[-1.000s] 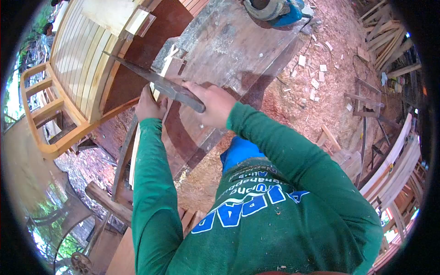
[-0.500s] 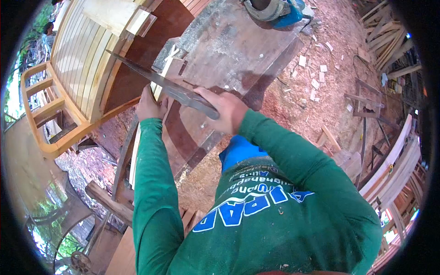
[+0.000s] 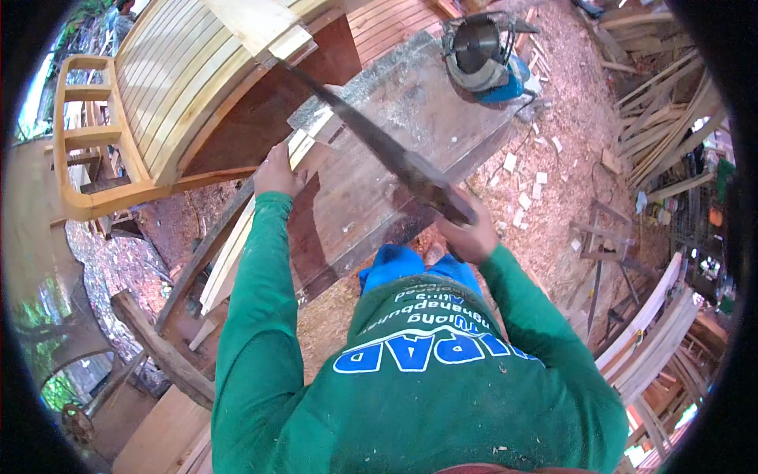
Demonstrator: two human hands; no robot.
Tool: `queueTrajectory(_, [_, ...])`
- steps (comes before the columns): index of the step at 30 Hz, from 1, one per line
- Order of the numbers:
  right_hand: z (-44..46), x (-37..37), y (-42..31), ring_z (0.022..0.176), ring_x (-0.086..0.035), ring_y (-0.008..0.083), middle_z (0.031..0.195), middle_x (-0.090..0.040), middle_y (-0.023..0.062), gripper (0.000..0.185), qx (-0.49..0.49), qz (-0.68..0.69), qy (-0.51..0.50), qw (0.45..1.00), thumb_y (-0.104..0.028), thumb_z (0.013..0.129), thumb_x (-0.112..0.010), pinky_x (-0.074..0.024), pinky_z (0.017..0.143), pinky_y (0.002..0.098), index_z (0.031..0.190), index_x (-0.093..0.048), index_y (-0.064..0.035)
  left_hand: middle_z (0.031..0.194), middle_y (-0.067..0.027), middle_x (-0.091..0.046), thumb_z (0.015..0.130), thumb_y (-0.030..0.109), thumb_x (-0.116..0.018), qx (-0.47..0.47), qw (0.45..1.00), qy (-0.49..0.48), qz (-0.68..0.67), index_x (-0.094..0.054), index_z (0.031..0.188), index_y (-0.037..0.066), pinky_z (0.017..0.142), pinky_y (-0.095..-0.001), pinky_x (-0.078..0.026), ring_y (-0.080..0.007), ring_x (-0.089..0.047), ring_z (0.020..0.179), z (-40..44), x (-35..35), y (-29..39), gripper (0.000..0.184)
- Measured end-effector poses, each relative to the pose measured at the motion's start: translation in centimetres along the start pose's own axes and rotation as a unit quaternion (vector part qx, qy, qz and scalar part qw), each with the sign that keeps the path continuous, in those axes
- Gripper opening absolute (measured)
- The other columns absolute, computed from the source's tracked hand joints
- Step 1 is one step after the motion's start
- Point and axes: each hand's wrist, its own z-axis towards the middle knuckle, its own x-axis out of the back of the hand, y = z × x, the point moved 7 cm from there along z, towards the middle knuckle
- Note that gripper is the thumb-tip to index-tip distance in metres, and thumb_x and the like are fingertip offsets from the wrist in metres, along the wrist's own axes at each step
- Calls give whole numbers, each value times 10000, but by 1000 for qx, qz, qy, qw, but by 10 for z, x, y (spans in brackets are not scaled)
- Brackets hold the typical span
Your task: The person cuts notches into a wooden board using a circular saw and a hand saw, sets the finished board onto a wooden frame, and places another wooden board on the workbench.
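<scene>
My right hand [image 3: 471, 237] is closed around the dark handle of a handsaw [image 3: 359, 126]. The saw's long blade points up and left over the workbench [image 3: 410, 103]. Near the bench's left edge, my left hand [image 3: 276, 171] grips a pale wooden strip [image 3: 229, 265] that runs down past the edge towards me. The blade passes above the strip's far end; whether its teeth touch the wood cannot be made out. My left fingers are partly hidden behind the hand.
A blue circular saw [image 3: 505, 85] stands at the bench's far right corner. On the left is a slatted wooden piece [image 3: 185, 83] with a curved, open frame [image 3: 91, 138]. Offcuts and shavings cover the ground [image 3: 564, 186]. Stacked timber [image 3: 671, 87] lies at the right.
My right hand has drawn the handsaw back, right and towards my body. My left hand keeps its grip on the wooden strip. The view has shifted, showing more of the circular saw.
</scene>
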Motion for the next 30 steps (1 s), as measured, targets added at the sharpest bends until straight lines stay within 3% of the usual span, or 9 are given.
queueTrajectory(3, [-29,36,-14,1161,-636,161,1242,-709,113,660,47,-88,-5,995,-89,885,-753,-517,1011,332,1489,-514,27,1365,-198,-602,833,340,-774,-30,997,68,-9,-500,1373,91,970,-517,-548,-399,-644,1203,1,-6,-7,655])
queueTrajectory(6, [-48,42,-32,943,-672,148,1042,-719,79,665,28,-86,36,995,-297,947,-752,-554,855,307,1480,-528,32,1418,-198,-583,830,392,-768,-4,999,30,-41,-494,1416,118,963,-533,-552,-406,-653,1190,-2,-7,-5,702])
queueTrajectory(9, [-49,38,-21,715,-590,114,843,-638,28,694,21,135,35,990,-481,997,-659,-493,657,270,1472,-556,14,1327,-213,-656,833,450,-764,-9,996,35,-85,-552,1396,143,941,-525,-558,-402,-679,1140,1,10,6,675])
queueTrajectory(10, [-48,38,-20,632,-489,85,768,-545,-5,701,30,128,74,989,-524,1030,-560,-389,562,254,1490,-547,4,1275,-211,-684,837,463,-759,-10,993,46,-107,-574,1377,143,937,-520,-559,-398,-688,1121,4,16,15,654])
queueTrajectory(13, [-27,47,-18,652,-516,94,798,-567,2,652,32,100,100,989,-437,1039,-576,-424,576,263,1530,-507,-12,1155,-150,-750,875,499,-720,-21,989,67,-126,-663,1302,137,923,-516,-561,-388,-717,1052,23,16,39,563])
queueTrajectory(18, [25,53,-16,991,-704,329,1128,-688,235,824,102,-332,109,932,-372,913,-738,-552,867,410,1608,-386,-101,1109,-193,-746,847,504,-740,-1,982,101,-157,-720,1211,150,949,-513,-555,-406,-708,1054,38,-2,35,509])
queueTrajectory(23, [72,50,48,1222,-607,470,1429,-532,326,1010,-1,-598,44,800,-463,839,-779,-462,1053,563,1665,-241,-238,1220,-202,-713,788,406,-809,54,988,22,-144,-593,1382,195,965,-512,-554,-406,-677,1145,0,12,-1,666])
queueTrajectory(25, [86,60,94,1279,-565,481,1498,-457,337,1061,-28,-585,7,811,-477,820,-800,-413,1089,598,1671,-202,-265,1255,-196,-706,764,403,-826,81,993,-31,-78,-554,1448,207,977,-507,-550,-393,-679,1156,-17,4,-26,763])
queueTrajectory(30, [105,85,135,1360,-501,472,1557,-404,309,1154,-97,-606,-45,788,-507,776,-852,-343,1148,605,1677,-151,-334,1181,-183,-733,780,282,-806,157,984,-80,-1,-614,1299,170,946,-519,-562,-386,-699,1122,-81,10,-90,566])
